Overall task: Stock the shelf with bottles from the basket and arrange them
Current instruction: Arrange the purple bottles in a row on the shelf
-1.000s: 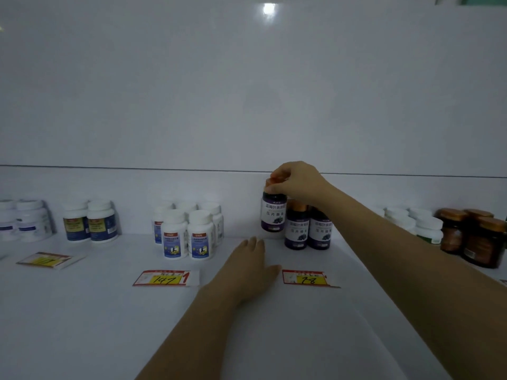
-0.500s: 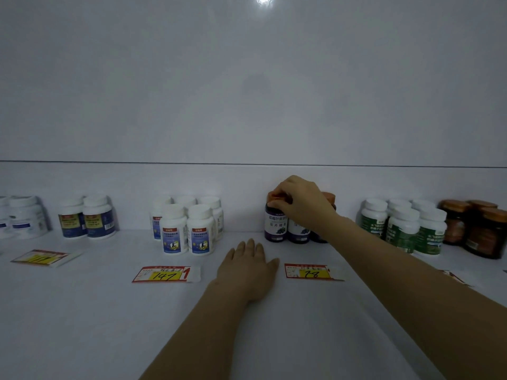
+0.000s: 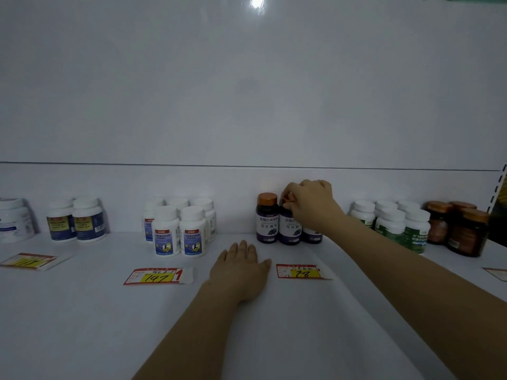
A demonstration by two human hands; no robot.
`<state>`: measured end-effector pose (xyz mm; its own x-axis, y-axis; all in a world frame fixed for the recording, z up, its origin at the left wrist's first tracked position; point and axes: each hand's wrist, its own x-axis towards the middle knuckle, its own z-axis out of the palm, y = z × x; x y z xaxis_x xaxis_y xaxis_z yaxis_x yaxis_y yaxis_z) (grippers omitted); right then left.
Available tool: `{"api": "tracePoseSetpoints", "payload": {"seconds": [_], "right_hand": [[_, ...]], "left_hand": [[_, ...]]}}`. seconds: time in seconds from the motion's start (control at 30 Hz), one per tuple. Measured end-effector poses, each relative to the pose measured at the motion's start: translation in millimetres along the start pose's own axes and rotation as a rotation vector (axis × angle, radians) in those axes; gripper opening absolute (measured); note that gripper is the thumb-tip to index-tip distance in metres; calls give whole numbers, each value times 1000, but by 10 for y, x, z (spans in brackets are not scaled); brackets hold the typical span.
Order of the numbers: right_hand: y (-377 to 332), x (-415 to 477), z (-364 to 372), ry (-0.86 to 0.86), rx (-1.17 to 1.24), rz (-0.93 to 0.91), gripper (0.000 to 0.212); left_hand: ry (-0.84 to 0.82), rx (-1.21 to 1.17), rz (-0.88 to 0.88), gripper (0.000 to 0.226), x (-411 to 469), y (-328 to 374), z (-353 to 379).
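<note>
A white back panel [image 3: 247, 105] rises behind a white shelf [image 3: 82, 325]. Bottle groups stand in a row along the rear of the shelf: white bottles [image 3: 178, 231] at centre-left, three purple bottles [image 3: 268, 229] at centre, green-label bottles [image 3: 397, 226] and brown jars [image 3: 461, 229] at the right. The basket is not in view.

The right hand [image 3: 312, 207] reaches over the purple group from the right, fingers curled round the cap of the middle bottle [image 3: 290, 229]. This bottle stands upright on the shelf, long axis vertical, directly beneath the fingers. It is just beside the left bottle [image 3: 266, 198] and partly hides the third bottle [image 3: 312, 237]. The left hand [image 3: 241, 270] lies flat on the shelf, fingers straight, holding nothing, in front of the group and apart from it.

The right hand is the nearer hand. The coming move is likely a short slide or turn of the middle bottle to line it up with its neighbours, behind the 78 tag [image 3: 300, 271].
</note>
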<state>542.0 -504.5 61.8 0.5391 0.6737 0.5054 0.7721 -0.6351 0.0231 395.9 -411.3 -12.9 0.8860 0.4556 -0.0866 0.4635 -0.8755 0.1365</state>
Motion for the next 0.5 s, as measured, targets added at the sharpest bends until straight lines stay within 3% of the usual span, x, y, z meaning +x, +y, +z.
{"api": "tracePoseSetpoints", "payload": {"seconds": [0.13, 0.23, 0.3, 0.4, 0.5], "right_hand": [[-19, -42, -269, -21, 250, 33, 25], [-54, -103, -506, -42, 421, 34, 24], [-91, -132, -614, -54, 450, 11, 24], [-129, -170, -727, -36, 486, 16, 25], [-96, -215, -804, -30, 678, 88, 27]], "left_hand": [[64, -77, -19, 69, -6, 25, -46], [191, -423, 77, 72, -81, 162, -193], [198, -739, 149, 54, -145, 263, -310], [235, -914, 224, 30, -174, 295, -410], [189, -1105, 251, 25, -184, 259, -444]]}}
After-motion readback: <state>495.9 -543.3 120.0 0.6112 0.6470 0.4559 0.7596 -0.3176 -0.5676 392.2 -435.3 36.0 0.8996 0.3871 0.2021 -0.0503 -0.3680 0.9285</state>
